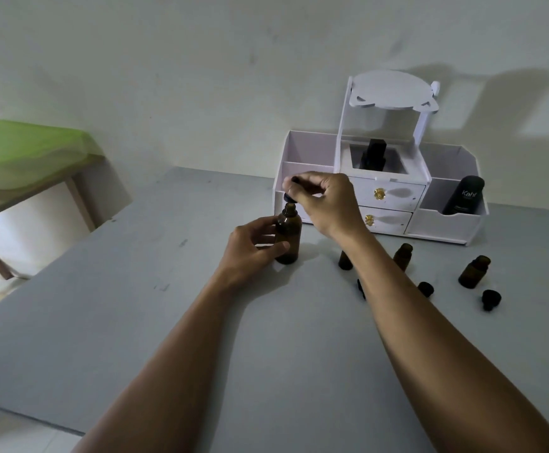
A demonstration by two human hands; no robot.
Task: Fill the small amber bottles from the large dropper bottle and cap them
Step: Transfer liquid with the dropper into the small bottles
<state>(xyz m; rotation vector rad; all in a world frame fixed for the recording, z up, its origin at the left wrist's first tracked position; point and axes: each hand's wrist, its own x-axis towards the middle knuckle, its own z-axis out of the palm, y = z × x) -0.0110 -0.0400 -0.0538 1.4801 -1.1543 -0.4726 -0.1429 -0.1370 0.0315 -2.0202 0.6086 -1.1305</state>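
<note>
One grey table [135, 322] against a plain white wall [201, 76].

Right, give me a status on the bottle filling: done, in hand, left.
Done: the three small amber bottles stand uncapped, caps lying loose on the table beside them. In hand: the left hand steadies the large dropper bottle while the right hand lifts its dropper cap just above the neck. Left: filling and capping all three; no liquid level is discernible.
</note>
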